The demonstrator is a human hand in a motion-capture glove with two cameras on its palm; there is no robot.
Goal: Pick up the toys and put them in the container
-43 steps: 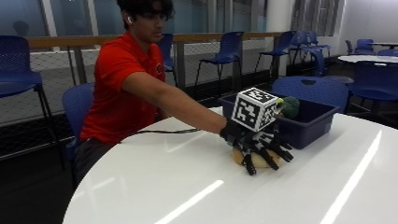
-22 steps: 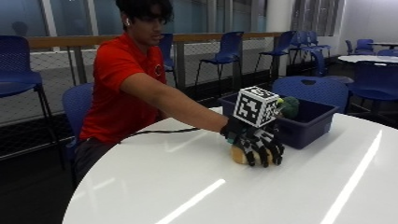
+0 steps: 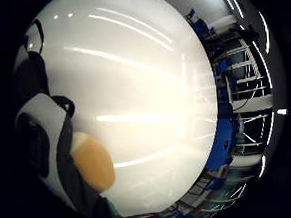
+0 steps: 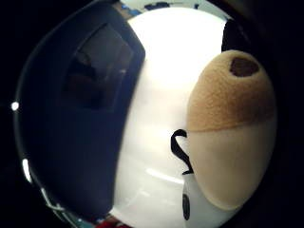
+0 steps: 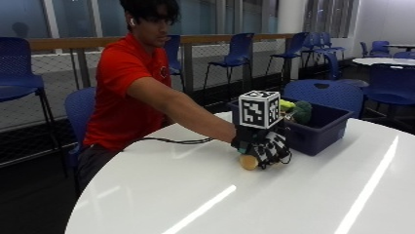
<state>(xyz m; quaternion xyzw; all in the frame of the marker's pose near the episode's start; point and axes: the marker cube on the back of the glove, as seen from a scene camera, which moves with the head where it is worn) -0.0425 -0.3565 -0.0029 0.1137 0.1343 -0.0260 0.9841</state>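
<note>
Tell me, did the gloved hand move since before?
Yes. The gloved right hand curled its fingers around the tan toy, staying beside the blue container.

A tan plush toy (image 5: 249, 161) with a brown spot sits on the white table just beside the dark blue container (image 5: 319, 127), on its near side, under the gloved right hand (image 5: 267, 146), whose fingers curl round it. The container is an open rectangular bin standing upright; a green plush toy (image 5: 299, 111) and a yellow-green one (image 5: 286, 105) show above its rim.
</note>
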